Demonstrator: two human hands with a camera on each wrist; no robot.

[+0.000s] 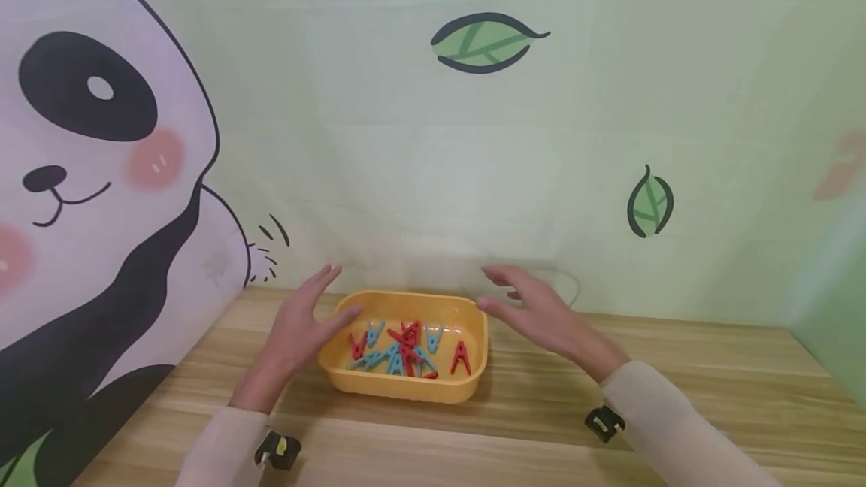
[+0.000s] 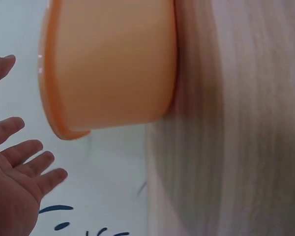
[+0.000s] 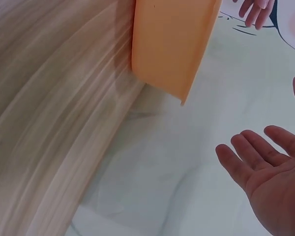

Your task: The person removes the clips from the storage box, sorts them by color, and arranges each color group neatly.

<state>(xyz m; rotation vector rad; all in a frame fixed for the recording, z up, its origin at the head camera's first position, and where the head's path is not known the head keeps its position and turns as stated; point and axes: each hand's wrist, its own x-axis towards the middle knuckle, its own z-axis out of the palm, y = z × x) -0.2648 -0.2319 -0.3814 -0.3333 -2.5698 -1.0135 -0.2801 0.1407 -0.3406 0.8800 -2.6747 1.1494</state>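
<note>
A yellow-orange plastic basket (image 1: 406, 389) stands on the wooden table, with several red and light-blue clothespins lying in it. One red clothespin (image 1: 461, 358) lies apart on the right side of the basket floor; a light-blue clothespin (image 1: 434, 338) is near the back. My left hand (image 1: 298, 329) hovers at the basket's left end, fingers spread and holding nothing. At the right end my right hand (image 1: 534, 310) is held up, thumb near the rim, also with nothing in it. Both wrist views show the basket's outer wall (image 2: 113, 64) and bare palms, with fingers apart from it.
The wooden table (image 1: 676, 397) runs up to a pale green wall cloth (image 1: 379, 134) printed with leaves and a large panda (image 1: 101, 171) at left. A thin cable (image 1: 575, 288) shows behind the right hand. Small black devices (image 1: 605, 423) sit at both wrists.
</note>
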